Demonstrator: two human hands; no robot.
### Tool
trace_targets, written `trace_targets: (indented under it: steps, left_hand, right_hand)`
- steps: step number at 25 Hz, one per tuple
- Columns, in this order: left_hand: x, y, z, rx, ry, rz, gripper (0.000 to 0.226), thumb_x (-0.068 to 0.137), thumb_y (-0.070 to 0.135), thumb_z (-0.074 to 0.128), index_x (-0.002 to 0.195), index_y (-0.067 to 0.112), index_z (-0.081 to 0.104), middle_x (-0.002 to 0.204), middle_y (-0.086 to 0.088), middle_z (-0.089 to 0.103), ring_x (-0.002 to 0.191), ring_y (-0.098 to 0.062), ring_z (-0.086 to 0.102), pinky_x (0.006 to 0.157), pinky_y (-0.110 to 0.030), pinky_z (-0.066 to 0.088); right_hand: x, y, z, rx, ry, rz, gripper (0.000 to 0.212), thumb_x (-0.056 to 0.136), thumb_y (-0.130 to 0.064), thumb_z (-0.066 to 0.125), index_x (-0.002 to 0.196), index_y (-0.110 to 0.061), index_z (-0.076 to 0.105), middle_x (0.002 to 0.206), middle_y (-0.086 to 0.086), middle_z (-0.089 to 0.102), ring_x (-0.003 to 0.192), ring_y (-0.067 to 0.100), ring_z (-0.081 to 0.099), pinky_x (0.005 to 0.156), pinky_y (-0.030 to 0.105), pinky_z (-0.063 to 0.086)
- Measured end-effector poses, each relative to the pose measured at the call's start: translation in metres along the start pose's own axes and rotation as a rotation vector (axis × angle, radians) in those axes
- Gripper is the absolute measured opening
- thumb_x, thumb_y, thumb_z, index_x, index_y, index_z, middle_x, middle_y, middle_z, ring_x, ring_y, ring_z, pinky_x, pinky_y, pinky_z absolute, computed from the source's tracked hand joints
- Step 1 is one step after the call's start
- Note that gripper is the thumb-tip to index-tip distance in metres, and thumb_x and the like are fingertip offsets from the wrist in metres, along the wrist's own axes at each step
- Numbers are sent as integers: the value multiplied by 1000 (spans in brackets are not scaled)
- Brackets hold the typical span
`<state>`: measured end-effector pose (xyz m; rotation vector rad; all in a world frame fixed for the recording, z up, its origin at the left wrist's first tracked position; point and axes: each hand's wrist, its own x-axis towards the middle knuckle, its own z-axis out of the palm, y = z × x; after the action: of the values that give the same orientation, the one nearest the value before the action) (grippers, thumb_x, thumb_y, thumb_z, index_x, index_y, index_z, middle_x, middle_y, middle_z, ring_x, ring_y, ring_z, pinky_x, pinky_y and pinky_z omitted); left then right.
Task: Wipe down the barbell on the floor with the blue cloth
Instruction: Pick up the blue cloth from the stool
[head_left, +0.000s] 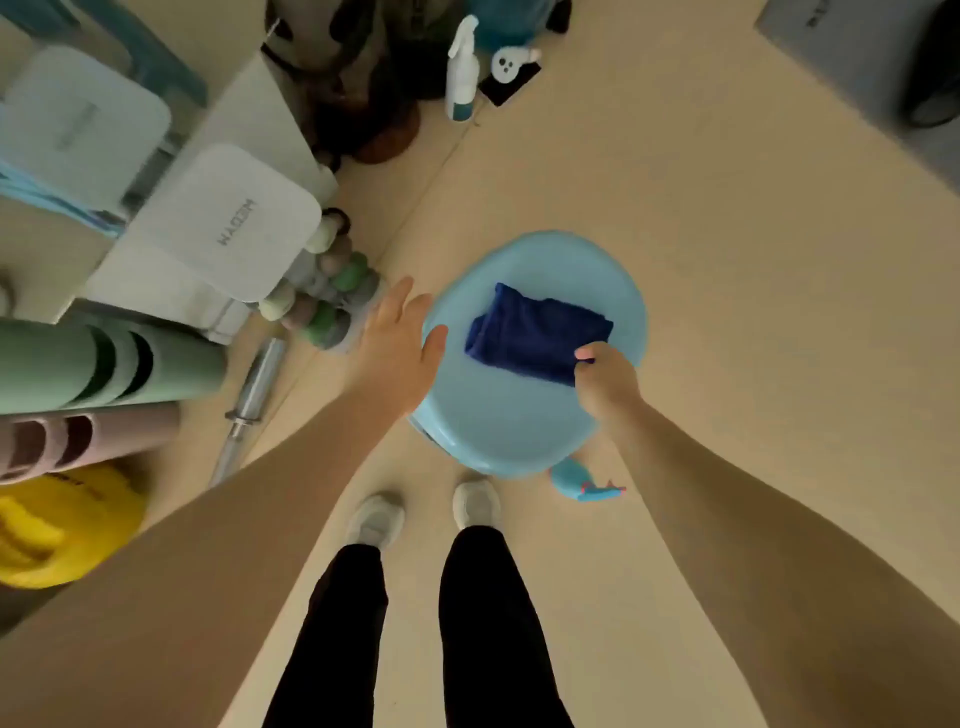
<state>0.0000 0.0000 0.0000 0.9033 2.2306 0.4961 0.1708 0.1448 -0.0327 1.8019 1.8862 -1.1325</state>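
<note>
- Barbell (254, 395) lay on the floor (727, 312) at the left of the scene, its bare steel sleeve pointing far-right, just beside the rolled mats; it sat untouched, so the wiping itself had, by my reading, not begun.
- Rolled mats (104, 364), green over pink, were stacked near the left edge with a yellow weight plate (57, 525) nearer still, likely stored out of the walking path.
- Left hand (397, 348) was spread, fingers straight and slightly apart, hovering at the left rim of the stool; it gripped nothing, and whether it touched the rim could not be told. It probably served to steady the seat or the body while bending.
- Stool (498, 431), light blue plastic, stood just beyond the person's shoes and carried the cloth at a height easy to reach.
- Blue cloth (535, 332) lay folded on the seat, a dark blue bundle well apart from the bar.
- Right hand (605, 376) pinched the cloth's near-right corner between thumb and curled fingers, apparently to lift it off.
- Spray bottle (462, 73) stood far off on the floor, unused.
</note>
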Motion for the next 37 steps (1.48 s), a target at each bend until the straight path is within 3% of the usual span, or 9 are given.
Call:
trace_targets:
  steps: [4, 8, 10, 13, 18, 22, 26, 30, 37]
  left_hand:
    - [15, -17, 31, -64, 22, -148, 47, 98, 27, 41, 141, 9, 35, 157, -7, 15, 143, -27, 19, 116, -40, 20]
    - [9, -25, 43, -132, 61, -198, 48, 98, 28, 39, 143, 11, 32, 157, -4, 15, 143, -24, 18, 114, -36, 20]
    - [-2, -31, 40, -158, 80, -210, 47, 98, 27, 39, 142, 11, 33, 157, -4, 17, 142, -24, 20, 114, -35, 20]
    - [-26, -44, 21, -225, 128, -228, 46, 98, 25, 40, 142, 11, 34, 156, -4, 19, 142, -23, 22, 114, -34, 20]
    - [-105, -102, -28, -259, 149, -149, 67, 89, 17, 57, 146, 20, 22, 155, -1, 22, 141, -21, 25, 113, -34, 24]
    - [-185, -172, -52, -279, 135, -171, 75, 79, 29, 71, 141, 17, 32, 146, -1, 37, 132, -19, 37, 100, -32, 37]
    - [-252, -258, -59, -428, 101, -447, 41, 80, 38, 66, 111, 18, 47, 102, 1, 55, 97, -20, 56, 80, -32, 44]
    - [-274, -321, -34, -659, 250, -536, 27, 75, 32, 68, 92, 22, 50, 85, 2, 58, 85, -22, 56, 76, -35, 45]
    - [-188, -390, 89, -895, 345, -627, 14, 88, 14, 59, 101, 19, 55, 86, 0, 61, 80, -21, 57, 65, -27, 44]
  right_hand:
    - [41, 6, 12, -25, 93, 51, 51, 95, -12, 44, 143, -2, 29, 146, 18, 35, 130, 35, 40, 109, 42, 33]
    - [57, 2, 18, 89, 212, 178, 36, 88, -18, 60, 119, 1, 53, 121, 21, 58, 113, 36, 56, 96, 42, 45]
    - [44, -7, 20, 33, 227, -3, 7, 83, -13, 63, 79, -10, 57, 92, 17, 60, 92, 30, 58, 82, 40, 45]
    - [4, -39, 38, -141, 229, -436, 11, 79, -13, 67, 84, -7, 60, 95, 16, 61, 94, 34, 55, 83, 47, 45]
    - [-99, -109, 95, -219, -275, -746, 21, 93, -16, 54, 105, 0, 50, 84, 8, 54, 78, 21, 50, 62, 25, 28]
    - [-183, -141, 173, -221, -532, -853, 19, 93, -21, 54, 100, -6, 46, 80, 0, 56, 74, 20, 54, 65, 31, 38]
    - [-248, -146, 278, -154, -637, -740, 20, 92, -28, 55, 103, -12, 49, 96, 7, 64, 93, 25, 61, 83, 40, 49]
    - [-255, -139, 347, -189, -987, -363, 60, 74, -52, 66, 121, -22, 44, 116, 5, 61, 106, 20, 61, 88, 35, 50]
    - [-116, -93, 426, -352, -1019, -432, 47, 75, -7, 70, 117, -15, 49, 106, 5, 63, 92, 17, 62, 78, 28, 52]
